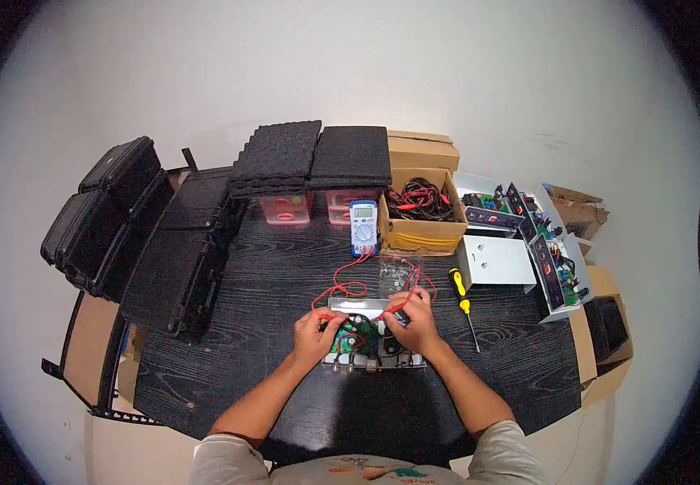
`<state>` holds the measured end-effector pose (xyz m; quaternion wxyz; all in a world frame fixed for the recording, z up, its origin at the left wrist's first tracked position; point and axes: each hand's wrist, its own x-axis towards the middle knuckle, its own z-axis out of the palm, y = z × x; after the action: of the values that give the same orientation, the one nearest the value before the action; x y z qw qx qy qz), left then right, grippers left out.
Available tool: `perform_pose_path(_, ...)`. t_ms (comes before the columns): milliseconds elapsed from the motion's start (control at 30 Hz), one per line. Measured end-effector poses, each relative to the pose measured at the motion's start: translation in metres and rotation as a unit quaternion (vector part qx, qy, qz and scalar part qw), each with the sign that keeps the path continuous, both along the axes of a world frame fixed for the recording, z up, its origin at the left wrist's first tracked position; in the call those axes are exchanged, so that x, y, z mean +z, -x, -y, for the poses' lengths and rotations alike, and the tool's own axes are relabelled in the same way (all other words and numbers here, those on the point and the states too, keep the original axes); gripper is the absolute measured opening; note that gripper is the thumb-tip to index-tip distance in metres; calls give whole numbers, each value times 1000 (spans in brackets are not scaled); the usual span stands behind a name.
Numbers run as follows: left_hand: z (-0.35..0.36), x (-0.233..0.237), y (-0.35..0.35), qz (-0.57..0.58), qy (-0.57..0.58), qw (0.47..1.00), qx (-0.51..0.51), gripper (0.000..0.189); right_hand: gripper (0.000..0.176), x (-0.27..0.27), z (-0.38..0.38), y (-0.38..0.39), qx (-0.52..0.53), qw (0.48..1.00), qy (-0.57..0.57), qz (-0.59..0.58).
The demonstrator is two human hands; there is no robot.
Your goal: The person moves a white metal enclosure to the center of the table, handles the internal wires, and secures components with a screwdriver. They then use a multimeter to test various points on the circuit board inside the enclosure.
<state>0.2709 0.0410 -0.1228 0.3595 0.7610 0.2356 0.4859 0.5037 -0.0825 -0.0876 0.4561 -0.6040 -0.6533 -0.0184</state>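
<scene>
An electronic unit with its case off, a green circuit board (344, 339) showing inside, lies in front of me near the table's front edge. My left hand (313, 336) is closed in a pinch on a red test probe (327, 317) at the board's left. At the right side of the unit my right hand (416, 322) pinches another red test probe (399, 306). Fingers hide both probe tips, so contact cannot be made out. Red leads run from the probes to a blue and white multimeter (363, 229) beyond the unit; its display is too small to read.
A small bag of screws and washers (395, 277) lies behind the unit. Right of it are a yellow screwdriver (464, 303), a white metal cover (496, 261) and several opened units (556, 275). A cardboard box of cables (421, 234) stands behind; black cases (168, 275) line the left.
</scene>
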Motion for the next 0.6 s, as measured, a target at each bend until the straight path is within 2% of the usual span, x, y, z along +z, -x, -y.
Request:
perform_pose_path(333,4,13,0,-17,11,1000,2,11,14,2,0,1,-1,1000,-7,5)
perform_pose_path(600,2,5,-1,-2,29,1000,-10,10,14,2,0,2,-2,1000,11,16)
